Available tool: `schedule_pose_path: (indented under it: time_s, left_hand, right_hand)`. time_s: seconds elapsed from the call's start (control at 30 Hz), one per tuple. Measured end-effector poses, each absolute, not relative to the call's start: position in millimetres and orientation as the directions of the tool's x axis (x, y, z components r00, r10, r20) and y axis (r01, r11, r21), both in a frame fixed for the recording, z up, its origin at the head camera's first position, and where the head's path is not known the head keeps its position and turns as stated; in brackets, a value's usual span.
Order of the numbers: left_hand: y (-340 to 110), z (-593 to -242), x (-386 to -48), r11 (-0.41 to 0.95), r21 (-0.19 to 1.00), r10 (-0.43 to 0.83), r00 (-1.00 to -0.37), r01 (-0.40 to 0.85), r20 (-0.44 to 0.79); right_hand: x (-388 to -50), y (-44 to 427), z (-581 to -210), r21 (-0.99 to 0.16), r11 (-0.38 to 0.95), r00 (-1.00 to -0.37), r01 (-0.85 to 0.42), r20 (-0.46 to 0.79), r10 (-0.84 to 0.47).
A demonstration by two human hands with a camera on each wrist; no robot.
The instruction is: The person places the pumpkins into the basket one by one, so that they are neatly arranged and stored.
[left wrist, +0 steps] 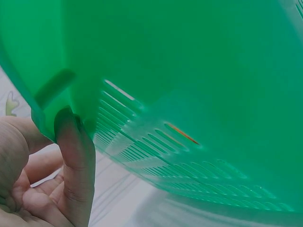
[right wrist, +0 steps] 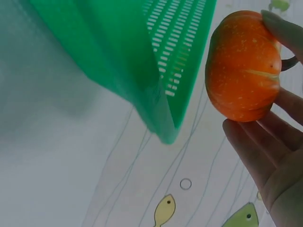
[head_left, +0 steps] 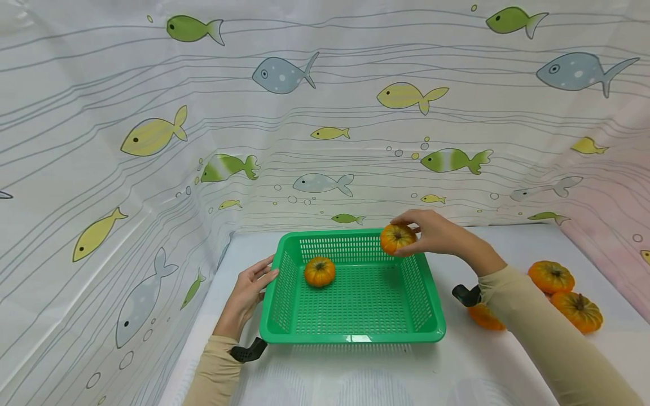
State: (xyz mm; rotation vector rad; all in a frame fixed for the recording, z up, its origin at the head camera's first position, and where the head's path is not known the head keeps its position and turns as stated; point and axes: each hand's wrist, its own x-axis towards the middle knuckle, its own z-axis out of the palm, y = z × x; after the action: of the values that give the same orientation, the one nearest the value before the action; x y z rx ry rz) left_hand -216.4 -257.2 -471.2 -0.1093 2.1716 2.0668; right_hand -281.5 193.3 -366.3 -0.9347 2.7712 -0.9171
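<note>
My right hand pinches a small orange pumpkin above the back right corner of a green plastic basket. In the right wrist view the fingers and thumb of this hand hold the pumpkin by its sides, apart from the basket. One more pumpkin lies inside the basket at the back left. My left hand grips the basket's left rim; in the left wrist view this hand has its fingertips curled at the green rim.
On the white table, right of the basket, lie several orange pumpkins, one partly covered by the right sleeve. A white curtain with printed fish hangs behind and to the left of the table.
</note>
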Motion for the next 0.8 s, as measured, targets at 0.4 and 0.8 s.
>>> schedule_pose_path:
  time_s: [0.4,0.8]
  left_hand:
    - [-258,-472,-216,0.060,0.988,0.047,-0.988,-0.144,-0.147]
    - [-258,-471,-217,0.061,0.987,0.051,-0.988,-0.146,-0.149]
  right_hand:
    - [-284,156,-369,-0.536,0.646,-0.784,-0.543,0.047,-0.619]
    - [-293,127,-389,-0.506,0.627,-0.732,-0.592,0.011,-0.681]
